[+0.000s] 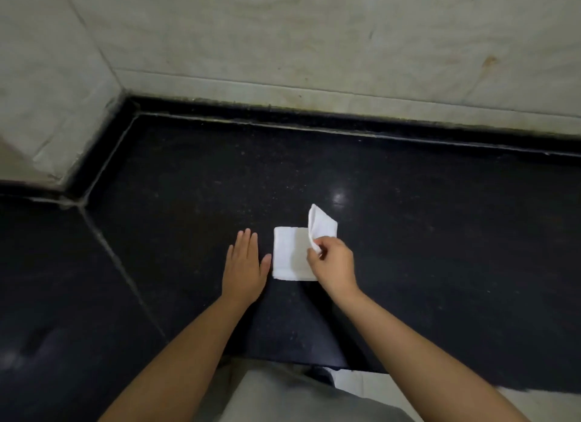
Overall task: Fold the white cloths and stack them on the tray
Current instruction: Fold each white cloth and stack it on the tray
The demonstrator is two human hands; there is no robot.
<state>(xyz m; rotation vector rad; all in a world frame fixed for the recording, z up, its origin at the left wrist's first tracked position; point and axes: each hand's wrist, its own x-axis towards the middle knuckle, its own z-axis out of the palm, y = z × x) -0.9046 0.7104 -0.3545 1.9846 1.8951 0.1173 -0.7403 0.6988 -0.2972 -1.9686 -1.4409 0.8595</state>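
Cloth (290, 253) lies mid-counter (188, 186), near the front edge, partly folded. Right hand (333, 264) pinches its right flap, raised for folding. Left hand (246, 264) rests flat just beside it, fingers together. No tray in view; stacking remains.

The black counter (408, 233) lay bare around the white cloth (290, 255), open to the right. Tiled walls (314, 44) closed off the back and left.

Small white cloth (290, 255), partly folded, flat on dark counter (440, 233); right flap lifted upright, pinched at its corner.
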